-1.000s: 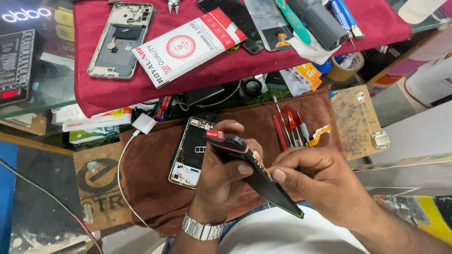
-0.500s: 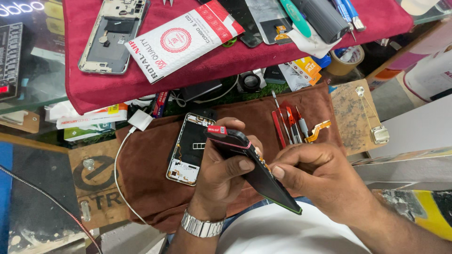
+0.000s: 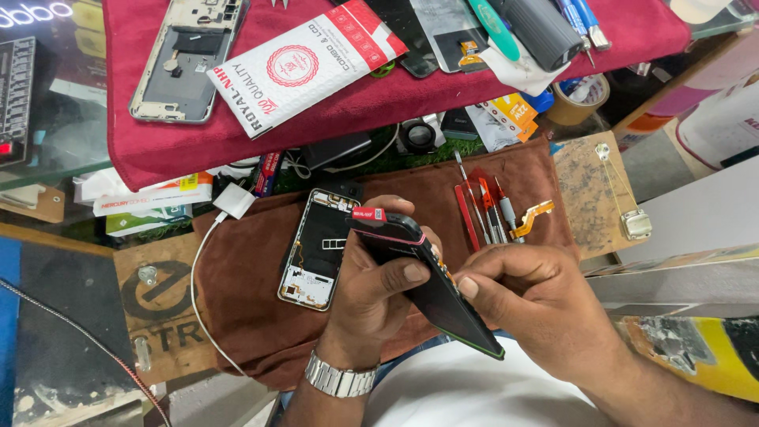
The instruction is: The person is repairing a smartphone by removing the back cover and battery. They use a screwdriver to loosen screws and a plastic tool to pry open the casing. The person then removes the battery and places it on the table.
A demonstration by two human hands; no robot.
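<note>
A black phone display panel (image 3: 431, 289) is held edge-up between both hands, above the near edge of a brown work cloth (image 3: 245, 308). Its long axis runs diagonally, from a far-left top corner with a red tab down to a near-right corner close to the person's body. The left hand (image 3: 371, 296), with a metal watch (image 3: 340, 379) on its wrist, wraps the panel from the left: the thumb presses across the dark face and the fingers curl behind the far edge, so the hand is closed on the panel. The right hand (image 3: 538, 308) comes in from the right with its fingers bunched together, thumb and fingertip pinching the panel's right long edge about midway, where small gold contacts show. Both hands touch the panel; the right sits at the working edge, the left bears the weight. Just left of the left hand, an opened phone frame (image 3: 316, 249) lies flat on the cloth. A row of red-handled screwdrivers (image 3: 482, 209) lies beyond the right hand, nearby.
</note>
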